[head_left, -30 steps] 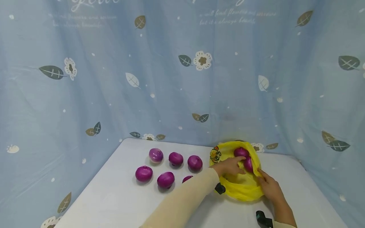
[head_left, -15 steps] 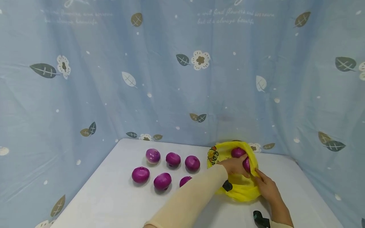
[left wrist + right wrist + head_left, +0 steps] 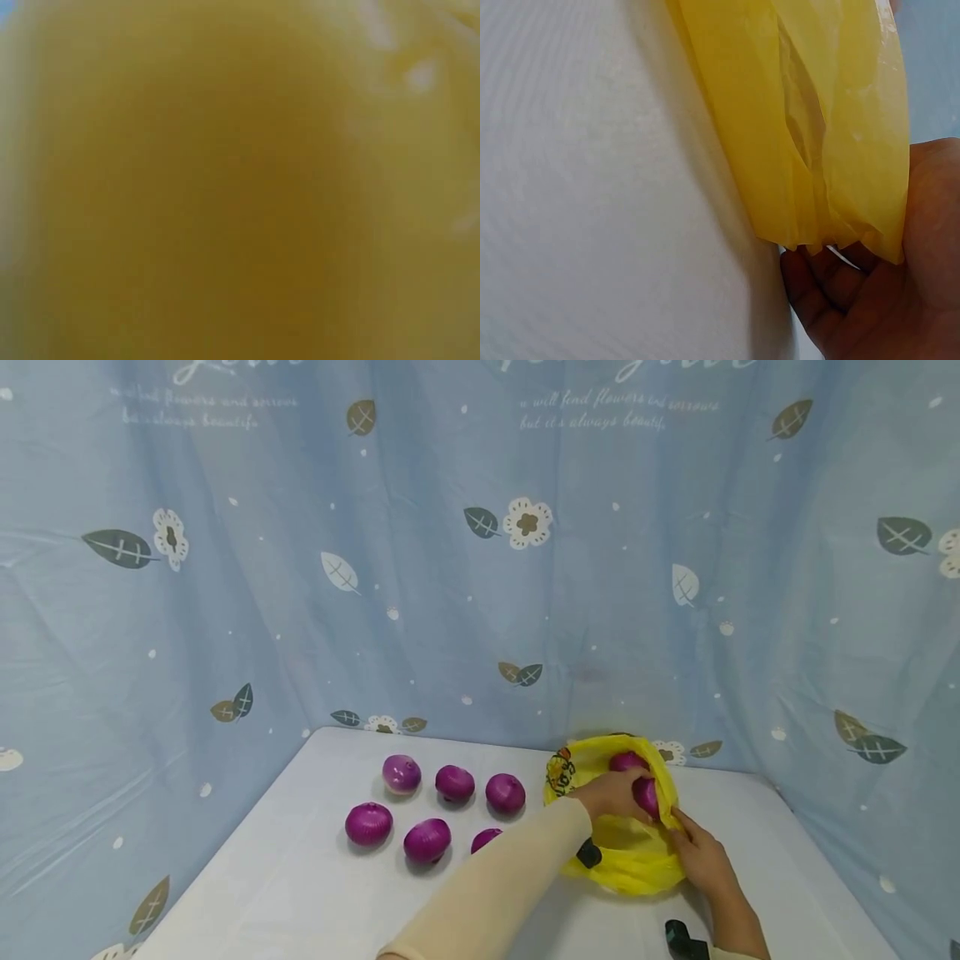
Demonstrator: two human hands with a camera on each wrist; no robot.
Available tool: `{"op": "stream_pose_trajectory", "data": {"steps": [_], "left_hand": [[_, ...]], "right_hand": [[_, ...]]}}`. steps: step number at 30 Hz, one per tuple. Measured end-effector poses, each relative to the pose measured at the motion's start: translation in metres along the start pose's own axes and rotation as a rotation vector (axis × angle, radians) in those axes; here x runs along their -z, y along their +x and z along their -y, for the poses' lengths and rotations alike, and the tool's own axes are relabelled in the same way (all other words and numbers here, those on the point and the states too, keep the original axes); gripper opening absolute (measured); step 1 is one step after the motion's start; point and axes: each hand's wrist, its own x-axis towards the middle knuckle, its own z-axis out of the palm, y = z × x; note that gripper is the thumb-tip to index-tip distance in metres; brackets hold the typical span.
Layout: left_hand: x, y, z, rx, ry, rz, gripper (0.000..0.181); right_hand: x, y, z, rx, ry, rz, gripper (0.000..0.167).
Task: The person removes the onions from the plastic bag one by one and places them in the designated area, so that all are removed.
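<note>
A yellow plastic bag (image 3: 637, 875) with a printed design stands with its mouth open at the right of the white table in the head view. Two red onions lie inside: a back onion (image 3: 627, 761) and a front onion (image 3: 647, 797). My left hand (image 3: 613, 793) reaches into the bag, its fingers and thumb around the front onion. On the bag's right side, my right hand (image 3: 705, 858) grips the rim; in the right wrist view the gathered edge of the bag sits between thumb and fingers. Yellow plastic, blurred, fills the left wrist view, so that hand is hidden there.
Several more red onions stand in two loose rows left of the bag, among them a front-row onion (image 3: 427, 841) and a back-row onion (image 3: 506, 794). My left sleeve partly covers the nearest onion (image 3: 486, 838). A blue patterned curtain (image 3: 420, 610) hangs behind the table (image 3: 285, 877).
My left hand has reached further right inside the bag, and its spread fingers have closed around the front onion. The right hand keeps its hold on the rim. The head view has shifted slightly.
</note>
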Motion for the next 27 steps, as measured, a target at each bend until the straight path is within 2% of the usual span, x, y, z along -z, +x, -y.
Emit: {"op": "stream_pose_trajectory", "data": {"steps": [4, 7, 10, 13, 17, 21, 27], "left_hand": [[0.001, -0.003, 0.003, -0.105, 0.06, 0.001, 0.056], [0.003, -0.006, 0.003, -0.126, 0.097, -0.012, 0.06], [0.001, -0.005, 0.004, -0.111, 0.154, -0.03, 0.073], [-0.004, -0.004, 0.006, -0.08, 0.173, -0.028, 0.082], [-0.006, -0.008, 0.009, -0.061, 0.101, -0.044, 0.073], [-0.001, -0.017, 0.009, -0.055, 0.043, -0.058, 0.061], [0.01, -0.028, 0.0, -0.049, 0.022, -0.086, 0.066]], "right_hand": [[-0.001, -0.001, 0.002, -0.008, -0.006, 0.009, 0.057], [-0.001, -0.001, 0.003, -0.008, -0.01, 0.012, 0.057], [-0.001, -0.002, 0.004, -0.011, -0.01, 0.01, 0.057], [0.0, -0.003, 0.004, -0.021, -0.009, 0.01, 0.058], [-0.002, -0.003, 0.007, -0.013, -0.005, 0.011, 0.058], [-0.004, -0.003, 0.006, -0.022, 0.005, 0.022, 0.059], [0.001, -0.001, 0.004, -0.041, -0.007, 0.049, 0.062]]}}
